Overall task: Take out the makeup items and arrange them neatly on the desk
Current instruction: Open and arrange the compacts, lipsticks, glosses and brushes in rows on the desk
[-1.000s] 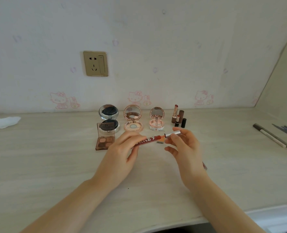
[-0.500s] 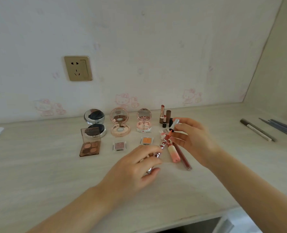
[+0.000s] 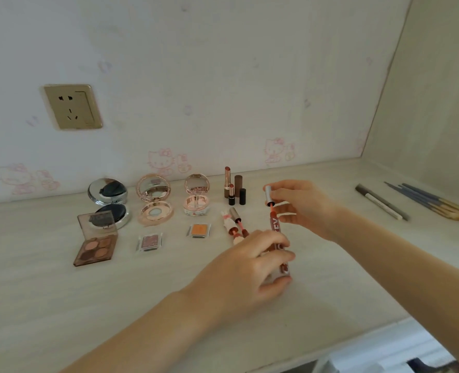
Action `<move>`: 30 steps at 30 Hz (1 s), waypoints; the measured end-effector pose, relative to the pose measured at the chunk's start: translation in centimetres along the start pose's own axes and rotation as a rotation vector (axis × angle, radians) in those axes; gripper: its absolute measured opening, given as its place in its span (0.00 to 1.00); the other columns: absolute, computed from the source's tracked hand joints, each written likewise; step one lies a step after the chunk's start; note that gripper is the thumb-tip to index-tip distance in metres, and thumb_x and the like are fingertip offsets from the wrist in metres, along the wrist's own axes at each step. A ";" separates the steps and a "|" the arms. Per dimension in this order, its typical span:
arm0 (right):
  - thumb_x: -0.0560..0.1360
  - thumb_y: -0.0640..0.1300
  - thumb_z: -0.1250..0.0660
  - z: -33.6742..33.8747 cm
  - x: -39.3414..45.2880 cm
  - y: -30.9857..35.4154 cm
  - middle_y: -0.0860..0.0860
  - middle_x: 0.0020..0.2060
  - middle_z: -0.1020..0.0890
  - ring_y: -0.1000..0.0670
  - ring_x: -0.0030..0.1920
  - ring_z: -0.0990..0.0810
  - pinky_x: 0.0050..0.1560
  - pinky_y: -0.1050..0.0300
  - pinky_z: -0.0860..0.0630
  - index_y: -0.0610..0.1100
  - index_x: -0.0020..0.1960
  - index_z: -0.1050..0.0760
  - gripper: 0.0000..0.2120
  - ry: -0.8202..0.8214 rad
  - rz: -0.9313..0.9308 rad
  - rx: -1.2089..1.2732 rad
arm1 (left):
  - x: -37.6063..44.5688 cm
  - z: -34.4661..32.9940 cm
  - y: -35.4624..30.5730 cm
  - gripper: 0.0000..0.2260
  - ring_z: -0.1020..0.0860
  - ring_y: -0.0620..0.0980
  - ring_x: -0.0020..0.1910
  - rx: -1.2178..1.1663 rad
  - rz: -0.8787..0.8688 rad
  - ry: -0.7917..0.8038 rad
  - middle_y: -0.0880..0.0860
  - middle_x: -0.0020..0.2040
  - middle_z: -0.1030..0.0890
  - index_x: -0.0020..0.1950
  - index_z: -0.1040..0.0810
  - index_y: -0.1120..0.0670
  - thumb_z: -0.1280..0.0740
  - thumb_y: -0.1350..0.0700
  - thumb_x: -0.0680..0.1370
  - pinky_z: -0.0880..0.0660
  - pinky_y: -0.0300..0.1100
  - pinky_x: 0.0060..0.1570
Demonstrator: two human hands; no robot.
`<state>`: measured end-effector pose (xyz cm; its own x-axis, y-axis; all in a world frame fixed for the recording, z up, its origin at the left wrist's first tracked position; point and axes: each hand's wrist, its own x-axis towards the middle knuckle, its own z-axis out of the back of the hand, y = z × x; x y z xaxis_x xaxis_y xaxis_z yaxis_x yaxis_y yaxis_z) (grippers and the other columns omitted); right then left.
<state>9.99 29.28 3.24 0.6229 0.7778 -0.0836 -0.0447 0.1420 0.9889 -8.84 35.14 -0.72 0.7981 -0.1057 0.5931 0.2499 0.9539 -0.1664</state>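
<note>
My left hand (image 3: 252,267) grips the lower end of a dark red lip gloss tube (image 3: 275,227) lying lengthwise on the pale desk (image 3: 61,305). My right hand (image 3: 301,205) pinches its silver cap (image 3: 268,193), with the applicator wand partly drawn out of the tube. Just left lie two other lip glosses (image 3: 235,227), partly hidden by my left hand. Behind stand open lipsticks and their caps (image 3: 233,188). Further left are three open compacts (image 3: 154,197) in a row, an open brown eyeshadow palette (image 3: 95,247) and two small single shadow pans (image 3: 149,242).
A grey pen (image 3: 381,203) and several blue-handled brushes (image 3: 432,203) lie at the far right by the side wall. A wall socket (image 3: 72,106) sits on the back wall. The desk's front edge runs along the lower right.
The lip gloss has swung from crosswise in the air to lengthwise on the desk beside the other glosses. My right hand has drawn the cap and wand out. The camera has turned right.
</note>
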 end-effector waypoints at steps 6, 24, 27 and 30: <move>0.75 0.43 0.31 0.6 2.1 -0.2 0.49 0.41 0.17 0.53 0.37 0.20 0.39 0.60 0.23 0.46 0.52 0.19 0.07 0.082 -0.053 -0.225 | 1.5 -0.9 0.3 0.10 0.23 0.51 0.50 0.104 -0.045 0.070 0.54 0.52 0.21 0.52 0.18 0.58 0.31 0.54 0.76 0.27 0.40 0.49; 0.72 0.40 0.31 -1.4 4.9 -0.7 0.49 0.36 0.18 0.54 0.31 0.26 0.28 0.64 0.31 0.43 0.51 0.19 0.09 0.207 -0.071 -0.531 | 0.9 -1.1 2.2 0.09 0.24 0.49 0.52 0.096 0.063 0.077 0.49 0.49 0.19 0.49 0.17 0.55 0.32 0.51 0.76 0.27 0.44 0.51; 0.72 0.40 0.31 -1.4 5.0 -0.7 0.51 0.34 0.19 0.56 0.29 0.25 0.28 0.64 0.31 0.43 0.51 0.19 0.09 0.202 -0.078 -0.538 | 0.9 -1.3 2.2 0.07 0.24 0.49 0.51 0.089 0.059 0.081 0.49 0.47 0.19 0.47 0.16 0.55 0.32 0.53 0.76 0.26 0.45 0.50; 0.72 0.41 0.31 -1.4 5.2 -0.7 0.53 0.32 0.19 0.56 0.29 0.25 0.27 0.65 0.31 0.44 0.51 0.19 0.08 0.199 -0.079 -0.554 | 0.8 -1.5 2.2 0.06 0.23 0.48 0.50 0.075 0.054 0.074 0.48 0.47 0.18 0.46 0.16 0.55 0.32 0.54 0.76 0.26 0.44 0.50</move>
<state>12.15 34.08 1.95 0.4847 0.8442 -0.2291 -0.4384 0.4611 0.7715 -6.83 36.70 -1.77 0.8481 -0.0710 0.5250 0.1657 0.9768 -0.1354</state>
